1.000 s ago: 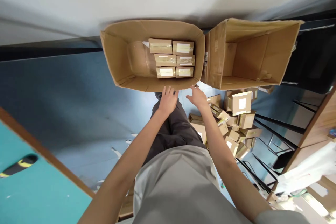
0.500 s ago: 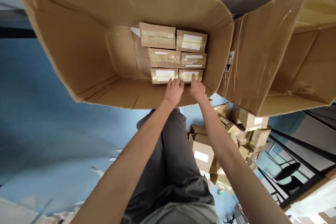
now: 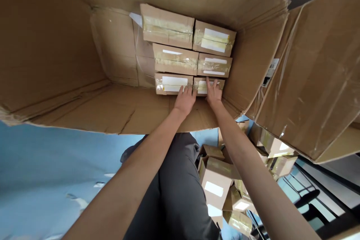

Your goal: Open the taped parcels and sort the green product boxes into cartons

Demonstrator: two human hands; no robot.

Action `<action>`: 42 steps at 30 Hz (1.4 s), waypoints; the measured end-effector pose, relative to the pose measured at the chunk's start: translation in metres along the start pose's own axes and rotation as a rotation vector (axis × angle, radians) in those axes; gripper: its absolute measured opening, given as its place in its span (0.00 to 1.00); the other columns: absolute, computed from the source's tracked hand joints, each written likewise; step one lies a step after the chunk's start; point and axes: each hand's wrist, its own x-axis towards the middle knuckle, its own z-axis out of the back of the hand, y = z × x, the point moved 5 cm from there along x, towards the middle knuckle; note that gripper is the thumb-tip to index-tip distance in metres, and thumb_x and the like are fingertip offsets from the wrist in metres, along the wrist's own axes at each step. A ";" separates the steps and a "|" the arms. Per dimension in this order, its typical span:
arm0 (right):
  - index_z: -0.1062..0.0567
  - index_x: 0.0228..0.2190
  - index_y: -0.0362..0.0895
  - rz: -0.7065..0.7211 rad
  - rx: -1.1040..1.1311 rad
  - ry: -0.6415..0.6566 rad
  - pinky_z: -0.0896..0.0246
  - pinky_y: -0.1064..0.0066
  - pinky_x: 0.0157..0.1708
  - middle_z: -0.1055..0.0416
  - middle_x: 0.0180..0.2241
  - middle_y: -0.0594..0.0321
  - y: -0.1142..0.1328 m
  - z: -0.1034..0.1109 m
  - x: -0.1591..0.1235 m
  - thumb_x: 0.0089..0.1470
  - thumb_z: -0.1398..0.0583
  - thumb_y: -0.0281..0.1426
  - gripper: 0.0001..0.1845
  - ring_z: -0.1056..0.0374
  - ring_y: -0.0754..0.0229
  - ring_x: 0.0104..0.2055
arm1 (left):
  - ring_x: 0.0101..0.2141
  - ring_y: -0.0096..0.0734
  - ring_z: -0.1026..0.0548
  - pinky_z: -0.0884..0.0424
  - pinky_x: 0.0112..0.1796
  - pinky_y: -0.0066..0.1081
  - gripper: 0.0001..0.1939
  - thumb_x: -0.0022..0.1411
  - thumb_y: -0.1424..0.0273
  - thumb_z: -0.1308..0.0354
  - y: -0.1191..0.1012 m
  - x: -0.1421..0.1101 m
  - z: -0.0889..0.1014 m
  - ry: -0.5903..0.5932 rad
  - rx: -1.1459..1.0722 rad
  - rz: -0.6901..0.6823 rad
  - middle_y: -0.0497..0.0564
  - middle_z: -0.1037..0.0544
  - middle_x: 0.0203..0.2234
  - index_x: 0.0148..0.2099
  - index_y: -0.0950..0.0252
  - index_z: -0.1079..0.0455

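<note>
Inside a large open carton, several small taped cardboard boxes stand packed in two columns towards its right end. My left hand lies with fingers outstretched on the near edge of the front left box, beside the gap between the two front boxes. On the front right box rests my right hand, its fingers spread over the white label and partly hiding it. Neither hand is closed around a box. Behind these are a middle left box and a middle right box.
Bare carton floor shows left of the boxes. A second big carton stands against the right side. Below it, a pile of small boxes lies on the blue floor, beside my legs. A dark chair is at lower right.
My view has moved closer to the large carton, so it fills more of the picture. The right hand's fingers have spread out on the front right box. The boxes keep their arrangement.
</note>
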 end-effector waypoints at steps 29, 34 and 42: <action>0.49 0.82 0.41 0.708 -0.352 -0.175 0.21 0.58 0.52 0.24 0.61 0.37 0.153 0.289 -0.501 0.68 0.45 0.21 0.46 0.20 0.44 0.56 | 0.78 0.64 0.39 0.44 0.76 0.64 0.51 0.60 0.77 0.41 -0.091 -0.462 0.254 -0.374 -0.136 0.402 0.75 0.36 0.77 0.84 0.71 0.48; 0.54 0.83 0.40 1.039 -0.458 -0.302 0.23 0.55 0.54 0.23 0.59 0.39 0.223 0.346 -0.591 0.72 0.37 0.33 0.50 0.21 0.41 0.55 | 0.72 0.67 0.31 0.34 0.71 0.56 0.48 0.61 0.73 0.36 -0.064 -0.620 0.286 -0.609 -0.207 0.767 0.75 0.30 0.72 0.82 0.73 0.43; 0.63 0.84 0.43 1.230 -0.374 -0.427 0.25 0.60 0.54 0.24 0.57 0.43 0.273 0.395 -0.714 0.77 0.42 0.49 0.52 0.23 0.41 0.57 | 0.65 0.66 0.28 0.28 0.64 0.57 0.57 0.62 0.53 0.28 -0.041 -0.885 0.267 -0.982 -0.325 1.522 0.72 0.28 0.66 0.82 0.71 0.48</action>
